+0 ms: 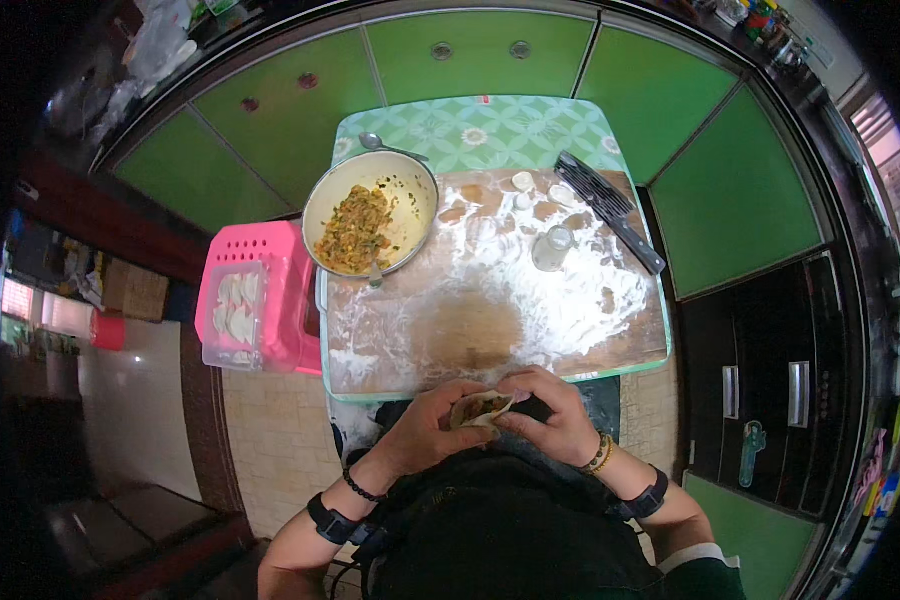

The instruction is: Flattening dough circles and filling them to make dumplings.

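Note:
Between both hands, just past the near edge of the floured wooden board, is a dumpling wrapper folded around filling, its top still parted. My left hand cups it from the left side, thumb along the near rim. At the right end, the thumb and fingers of my right hand pinch its edge. A cream enamel bowl of chopped filling stands at the board's left, a utensil handle resting at its rim.
Small dough pieces, a glass jar and a black-handled cleaver lie on the board's right half. Behind the bowl lies a spoon. A pink plastic stool at left bears a clear container of dumplings. Green cabinets stand behind.

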`<state>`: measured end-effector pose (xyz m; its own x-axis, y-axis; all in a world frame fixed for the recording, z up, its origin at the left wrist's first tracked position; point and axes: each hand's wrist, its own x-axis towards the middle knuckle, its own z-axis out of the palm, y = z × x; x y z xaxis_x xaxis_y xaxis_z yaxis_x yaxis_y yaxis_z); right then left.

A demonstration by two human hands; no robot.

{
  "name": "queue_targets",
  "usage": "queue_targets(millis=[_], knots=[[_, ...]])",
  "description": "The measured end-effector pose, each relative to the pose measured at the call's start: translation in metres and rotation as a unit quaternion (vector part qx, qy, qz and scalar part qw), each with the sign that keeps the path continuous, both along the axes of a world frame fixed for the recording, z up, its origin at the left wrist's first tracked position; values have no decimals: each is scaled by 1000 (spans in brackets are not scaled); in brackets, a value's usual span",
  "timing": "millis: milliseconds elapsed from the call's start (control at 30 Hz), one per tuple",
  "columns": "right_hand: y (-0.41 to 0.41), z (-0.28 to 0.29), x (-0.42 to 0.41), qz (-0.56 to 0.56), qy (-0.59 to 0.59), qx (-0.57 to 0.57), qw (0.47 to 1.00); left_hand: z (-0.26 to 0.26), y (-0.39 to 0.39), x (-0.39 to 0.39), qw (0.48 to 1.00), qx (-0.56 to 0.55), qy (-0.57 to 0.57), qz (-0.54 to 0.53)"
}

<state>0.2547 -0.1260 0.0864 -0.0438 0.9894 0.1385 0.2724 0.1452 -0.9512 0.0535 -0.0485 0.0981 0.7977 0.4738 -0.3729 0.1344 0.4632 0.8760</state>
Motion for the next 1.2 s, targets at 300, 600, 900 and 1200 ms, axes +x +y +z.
queue_targets(millis=[300, 600, 900, 1200], knots=[[6, 1, -5, -9, -11, 48, 999, 8, 1, 0, 983, 179, 31, -10], [8, 3, -2, 40, -32, 74, 996, 10, 3, 3, 980, 196, 29, -12], [13, 4, 5, 98, -111, 130, 980, 11, -2, 4, 979, 204, 4, -4], [16, 11, 1, 77, -87, 97, 988, 10, -4, 2, 961, 274, 30, 4]])
